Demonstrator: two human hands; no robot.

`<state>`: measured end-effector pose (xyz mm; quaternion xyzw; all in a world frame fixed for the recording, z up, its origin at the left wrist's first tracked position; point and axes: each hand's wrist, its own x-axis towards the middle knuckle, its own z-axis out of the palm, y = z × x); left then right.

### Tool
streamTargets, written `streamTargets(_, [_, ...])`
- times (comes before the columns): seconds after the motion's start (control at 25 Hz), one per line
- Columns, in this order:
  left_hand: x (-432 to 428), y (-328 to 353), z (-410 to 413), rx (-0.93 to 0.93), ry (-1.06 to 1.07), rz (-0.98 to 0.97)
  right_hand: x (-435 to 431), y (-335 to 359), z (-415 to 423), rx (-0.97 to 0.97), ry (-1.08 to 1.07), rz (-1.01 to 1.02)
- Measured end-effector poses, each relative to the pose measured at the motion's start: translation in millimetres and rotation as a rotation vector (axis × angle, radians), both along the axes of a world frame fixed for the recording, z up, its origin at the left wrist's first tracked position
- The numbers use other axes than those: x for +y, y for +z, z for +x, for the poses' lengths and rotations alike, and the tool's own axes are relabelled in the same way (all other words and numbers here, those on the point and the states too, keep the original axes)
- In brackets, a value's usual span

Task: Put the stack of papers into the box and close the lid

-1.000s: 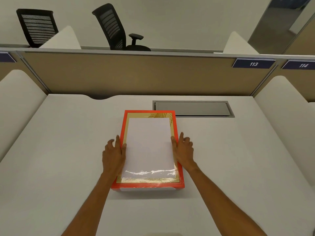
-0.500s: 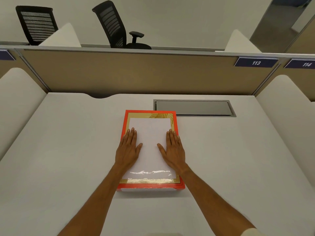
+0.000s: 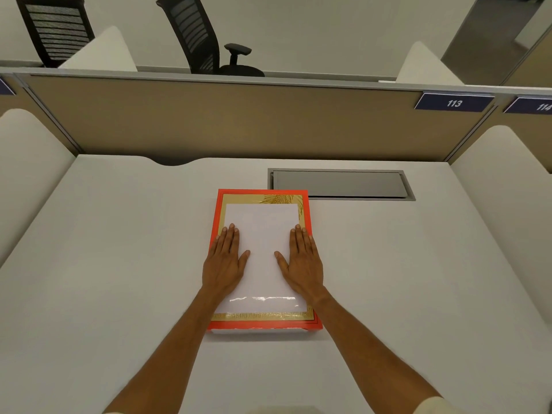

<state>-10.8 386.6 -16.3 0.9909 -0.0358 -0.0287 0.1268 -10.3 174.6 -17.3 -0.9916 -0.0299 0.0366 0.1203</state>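
Note:
A flat box lies in the middle of the white desk [image 3: 113, 264]. Its orange-red lid [image 3: 263, 225], with a gold border and a glossy white centre panel, sits down on the box. A thin strip of the white box base [image 3: 260, 331] shows under the lid's near edge. My left hand [image 3: 224, 264] rests palm down on the left part of the lid, fingers pointing away from me. On the right part, my right hand [image 3: 303, 264] rests flat in the same way. Neither hand holds anything. No stack of papers is visible.
A grey cable hatch [image 3: 339, 184] is set into the desk just behind and to the right of the box. A tan partition [image 3: 239, 121] closes the far side, and white rounded dividers [image 3: 27, 162] [image 3: 507, 180] flank the desk. Two black office chairs stand beyond the partition.
One second ago my hands were at the lid's left and right edges. They moved inward onto the top of the lid and now lie flat on it. The box has stayed in place.

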Motion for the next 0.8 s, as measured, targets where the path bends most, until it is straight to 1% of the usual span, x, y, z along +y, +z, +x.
streamTargets(0.52, [-3, 2, -2, -0.01, 0.007, 0.057, 0, 2, -4, -0.01, -0.005, -0.021])
streamTargets(0.6, [-5, 4, -2, -0.015, 0.013, 0.052, 0, 4, -2, 0.011, -0.018, -0.015])
streamTargets(0.72, [-5, 9, -2, 0.002, 0.032, -0.004, -1, 13, -2, 0.031, 0.001, 0.022])
streamTargets(0.8, [-11, 10, -3, -0.021, 0.036, -0.033, -8, 15, -4, 0.014, 0.018, 0.044])
